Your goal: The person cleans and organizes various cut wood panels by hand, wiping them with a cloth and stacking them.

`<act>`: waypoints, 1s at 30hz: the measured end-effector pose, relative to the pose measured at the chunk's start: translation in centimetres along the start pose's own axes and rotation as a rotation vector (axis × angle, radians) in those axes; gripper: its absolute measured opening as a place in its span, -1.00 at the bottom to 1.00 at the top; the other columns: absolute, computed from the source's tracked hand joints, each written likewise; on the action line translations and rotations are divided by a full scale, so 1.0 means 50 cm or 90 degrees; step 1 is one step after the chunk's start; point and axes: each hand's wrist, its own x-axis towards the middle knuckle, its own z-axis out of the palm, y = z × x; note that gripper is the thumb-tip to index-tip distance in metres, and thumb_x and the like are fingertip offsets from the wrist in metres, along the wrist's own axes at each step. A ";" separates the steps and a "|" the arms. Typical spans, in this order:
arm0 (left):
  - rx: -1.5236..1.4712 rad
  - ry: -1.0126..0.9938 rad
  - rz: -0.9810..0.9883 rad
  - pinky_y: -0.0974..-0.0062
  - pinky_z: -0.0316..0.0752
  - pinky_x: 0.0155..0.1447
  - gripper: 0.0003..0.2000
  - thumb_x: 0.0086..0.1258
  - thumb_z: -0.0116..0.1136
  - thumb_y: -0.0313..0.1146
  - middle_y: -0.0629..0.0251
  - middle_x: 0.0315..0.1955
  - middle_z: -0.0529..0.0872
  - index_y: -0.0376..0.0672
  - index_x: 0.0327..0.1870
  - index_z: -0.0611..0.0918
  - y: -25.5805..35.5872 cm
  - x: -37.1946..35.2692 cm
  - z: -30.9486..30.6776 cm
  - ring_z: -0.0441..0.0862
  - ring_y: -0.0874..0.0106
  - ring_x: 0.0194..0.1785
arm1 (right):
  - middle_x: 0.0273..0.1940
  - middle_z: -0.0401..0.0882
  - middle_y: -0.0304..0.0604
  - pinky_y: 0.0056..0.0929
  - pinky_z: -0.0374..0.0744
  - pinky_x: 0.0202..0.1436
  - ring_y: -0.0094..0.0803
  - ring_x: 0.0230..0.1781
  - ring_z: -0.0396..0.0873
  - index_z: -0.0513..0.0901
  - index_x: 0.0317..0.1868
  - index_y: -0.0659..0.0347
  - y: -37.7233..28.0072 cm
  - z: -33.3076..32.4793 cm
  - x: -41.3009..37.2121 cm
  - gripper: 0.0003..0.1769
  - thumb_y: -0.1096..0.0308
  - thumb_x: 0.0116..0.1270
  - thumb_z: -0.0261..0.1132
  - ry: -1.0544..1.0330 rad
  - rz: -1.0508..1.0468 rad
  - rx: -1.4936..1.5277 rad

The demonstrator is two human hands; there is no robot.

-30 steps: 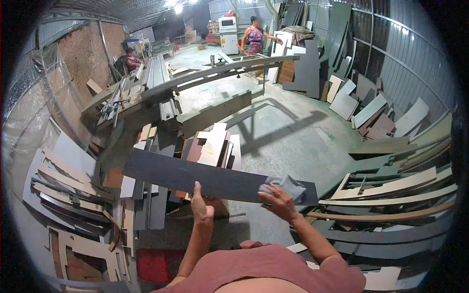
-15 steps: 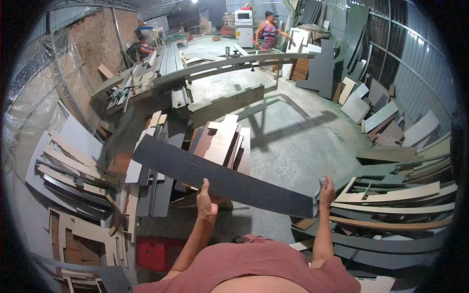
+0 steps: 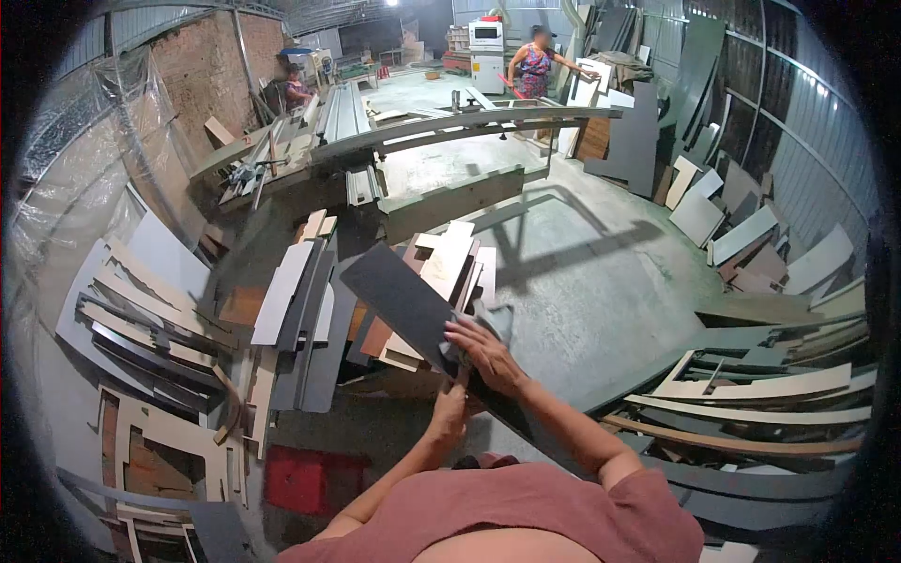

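Observation:
A long dark grey board (image 3: pixel 399 296) slants across in front of me, its far end to the upper left and its near part passing under my right forearm. Along its lower edge, my left hand (image 3: pixel 450 410) grips it near the middle. My right hand (image 3: pixel 490 358) lies over the board's face with a crumpled grey cloth (image 3: pixel 496 324) under its fingers. Part of the cloth sticks out beyond the board's right edge. The left fingers are partly hidden behind the board.
Stacked cut panels (image 3: pixel 449 263) stand just beyond the board, with more grey panels (image 3: pixel 305 310) to their left. A red plastic stool (image 3: pixel 310 479) is low at left. Long strips (image 3: pixel 751 408) lie at right. A sliding table saw (image 3: pixel 450 202) and two people are farther back.
My right hand has moved left with the cloth, from the board's right end to its middle. The board has turned to a steeper slant, and my left hand has shifted right and lower.

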 end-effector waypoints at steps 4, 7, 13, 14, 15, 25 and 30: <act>-0.064 -0.042 -0.064 0.29 0.51 -0.09 -0.51 0.31 0.01 -0.06 0.26 -0.11 0.51 -0.19 0.14 0.28 -0.028 -0.016 0.006 0.56 0.36 -0.17 | 0.24 0.22 -0.13 -0.20 0.12 0.33 -0.15 0.32 0.07 0.35 0.17 0.04 0.008 -0.002 0.109 -0.60 0.21 0.34 -0.05 -0.059 -0.122 -0.153; -0.069 -0.053 -0.126 0.25 0.50 -0.08 -0.59 0.35 -0.02 -0.22 0.21 -0.09 0.52 -0.21 0.14 0.28 -0.027 -0.031 0.026 0.56 0.29 -0.13 | 0.22 0.25 -0.12 -0.21 0.22 0.29 -0.13 0.27 0.16 0.39 0.12 0.03 0.021 0.020 0.185 -0.63 0.23 0.30 0.03 -0.018 -0.169 -0.231; -0.101 -0.043 -0.139 0.24 0.50 -0.04 -0.56 0.33 0.01 -0.23 0.15 -0.09 0.52 -0.23 0.14 0.26 -0.024 -0.057 0.042 0.55 0.25 -0.09 | 0.11 0.37 -0.03 -0.20 0.42 0.10 -0.06 0.08 0.39 0.40 0.09 0.09 0.048 0.015 0.273 -0.60 0.12 0.31 0.04 0.067 -0.025 -0.129; -0.102 -0.042 -0.141 0.24 0.50 -0.04 -0.56 0.33 0.01 -0.23 0.15 -0.09 0.52 -0.23 0.14 0.26 -0.029 -0.054 0.039 0.55 0.25 -0.09 | 0.07 0.40 0.01 -0.17 0.44 0.08 -0.03 0.02 0.43 0.39 0.09 0.11 0.045 0.009 0.277 -0.59 0.09 0.31 0.02 0.064 0.087 -0.038; -0.093 -0.032 -0.148 0.24 0.50 -0.04 -0.56 0.33 0.01 -0.22 0.15 -0.09 0.52 -0.24 0.13 0.27 -0.038 -0.047 0.034 0.54 0.26 -0.08 | -0.02 0.46 0.09 -0.17 0.45 0.01 0.04 -0.06 0.48 0.38 0.09 0.15 0.047 0.005 0.278 -0.56 0.07 0.33 -0.03 0.052 0.138 0.012; -0.285 0.043 -0.077 0.18 0.37 0.04 -0.61 0.33 -0.03 -0.10 0.20 -0.12 0.55 -0.22 0.02 0.43 -0.026 -0.013 -0.079 0.49 0.25 -0.06 | -0.16 0.54 0.11 -0.31 0.44 -0.05 -0.07 -0.13 0.54 0.39 0.15 0.05 0.029 -0.023 -0.067 -0.56 0.10 0.31 -0.02 -0.128 0.344 0.056; -0.382 0.120 0.031 0.11 0.25 0.17 -0.58 0.35 -0.06 -0.10 0.15 0.03 0.45 -0.21 0.08 0.39 -0.006 -0.041 -0.202 0.38 0.20 0.09 | -0.13 0.54 0.06 -0.23 0.46 -0.06 -0.05 -0.11 0.52 0.44 0.10 -0.05 0.090 -0.135 -0.284 -0.57 0.03 0.25 0.03 -0.196 0.541 -0.113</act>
